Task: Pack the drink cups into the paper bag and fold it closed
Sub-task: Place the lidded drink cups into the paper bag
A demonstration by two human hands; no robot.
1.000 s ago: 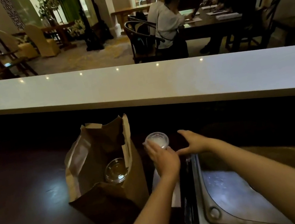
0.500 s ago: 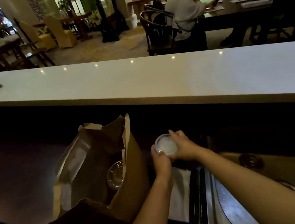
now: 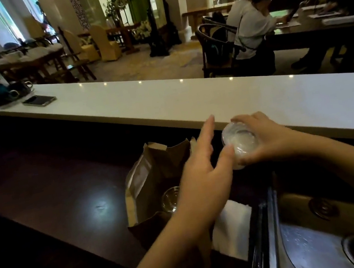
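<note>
Behind white bar counter (image 3: pixel 165 102), right hand (image 3: pixel 264 139) gripping lidded cup (image 3: pixel 240 144); left hand (image 3: pixel 202 176) open, empty.

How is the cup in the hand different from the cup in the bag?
The held cup is up in the right hand, tilted, beside the bag. The bagged cup sits upright down inside, untouched. The held cup looks milky white; the bagged one looks dark. Both have clear lids.

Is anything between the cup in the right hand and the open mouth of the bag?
Yes: the left hand is spread open over the paper bag, between its mouth and the cup held in the right hand. One lidded cup already sits inside. Nothing else visible blocks the way.
</note>
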